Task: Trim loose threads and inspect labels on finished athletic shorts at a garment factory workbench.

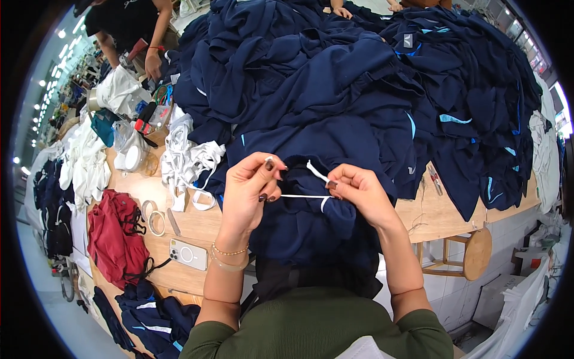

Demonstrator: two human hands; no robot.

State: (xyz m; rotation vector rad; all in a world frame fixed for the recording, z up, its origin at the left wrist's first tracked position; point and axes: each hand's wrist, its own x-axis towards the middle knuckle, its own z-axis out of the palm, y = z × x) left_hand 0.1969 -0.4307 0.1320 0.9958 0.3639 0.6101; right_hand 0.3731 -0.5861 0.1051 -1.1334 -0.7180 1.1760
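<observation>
My left hand (251, 185) and my right hand (356, 186) are raised over a navy garment (311, 221) that hangs off the table's near edge. Both pinch a thin white drawstring (302, 195) stretched taut between them. A loose end of the string curls up by my right fingers. The garment's waistband is bunched between my hands.
A big heap of navy garments (359, 78) covers the wooden table (442, 215). To the left lie white cords (188, 161), a phone (188, 254), tape rolls (154, 220) and a red garment (116, 236). Another person (128, 24) stands at the far left; a wooden stool (472, 254) stands at the right.
</observation>
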